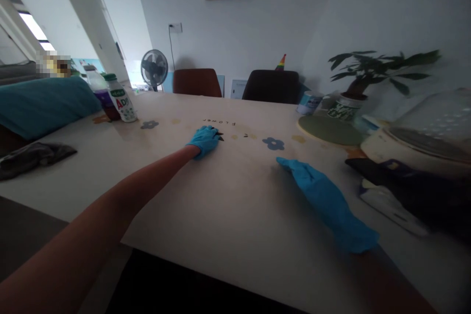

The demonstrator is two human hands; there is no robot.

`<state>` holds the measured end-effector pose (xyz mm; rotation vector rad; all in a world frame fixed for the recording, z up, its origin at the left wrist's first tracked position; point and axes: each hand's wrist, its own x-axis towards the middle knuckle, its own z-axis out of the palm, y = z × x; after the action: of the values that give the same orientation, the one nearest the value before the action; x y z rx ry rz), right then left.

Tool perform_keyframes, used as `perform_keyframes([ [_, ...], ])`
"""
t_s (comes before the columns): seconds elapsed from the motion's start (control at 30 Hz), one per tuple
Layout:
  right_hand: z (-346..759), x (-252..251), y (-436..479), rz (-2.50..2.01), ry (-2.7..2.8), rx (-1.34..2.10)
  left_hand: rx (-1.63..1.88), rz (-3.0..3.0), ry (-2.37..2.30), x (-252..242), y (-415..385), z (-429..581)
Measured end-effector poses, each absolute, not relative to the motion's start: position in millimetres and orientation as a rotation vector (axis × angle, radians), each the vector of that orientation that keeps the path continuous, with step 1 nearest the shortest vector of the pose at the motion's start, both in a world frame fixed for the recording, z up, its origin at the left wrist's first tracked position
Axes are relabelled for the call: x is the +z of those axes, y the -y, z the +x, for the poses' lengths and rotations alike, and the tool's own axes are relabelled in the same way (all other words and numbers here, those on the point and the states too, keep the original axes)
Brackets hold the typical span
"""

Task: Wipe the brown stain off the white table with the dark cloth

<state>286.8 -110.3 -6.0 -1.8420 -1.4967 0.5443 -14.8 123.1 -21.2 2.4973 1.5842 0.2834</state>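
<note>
Both of my hands wear blue gloves over a white table (221, 201) printed with flowers and the word "FLOWER". My left hand (205, 141) rests low at the table's middle, fingers curled down. Dark pointed tips (220, 136) stick out beside those fingers; most of that dark thing is hidden under the glove, and its kind is unclear. To the right, my right hand (324, 198) hovers over the tabletop with its fingers stretched forward and nothing visible in them. It is slightly blurred. A printed blue flower (273, 143) lies just beyond its fingertips.
At left stand a white bottle (123, 103) with a green cap and a grey cloth (37, 154). Along the right are a round green mat (327, 130), a can (309, 103), a potted plant (346, 108), a cream-coloured pot (408, 147) and a dark bag (412, 186).
</note>
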Motion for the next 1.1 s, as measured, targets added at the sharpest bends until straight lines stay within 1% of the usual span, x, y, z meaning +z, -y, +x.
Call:
perform_keyframes([
  [0.3,283,0,112,-1.862,1.480,0.571,0.278,2.663,-1.261,-24,-68,49],
  [0.5,283,0,113,-1.868,1.489,0.566,0.258,2.777,-0.985,-29,-35,72],
  [0.77,283,-2,113,-1.881,1.463,0.519,0.287,2.814,-0.850,-29,-37,71],
  [0.9,284,-3,113,-1.905,1.477,0.539,0.305,2.800,-0.886,-29,-55,66],
  [1.1,289,-8,112,-1.878,1.492,0.509,0.272,2.675,-1.228,-23,-93,39],
])
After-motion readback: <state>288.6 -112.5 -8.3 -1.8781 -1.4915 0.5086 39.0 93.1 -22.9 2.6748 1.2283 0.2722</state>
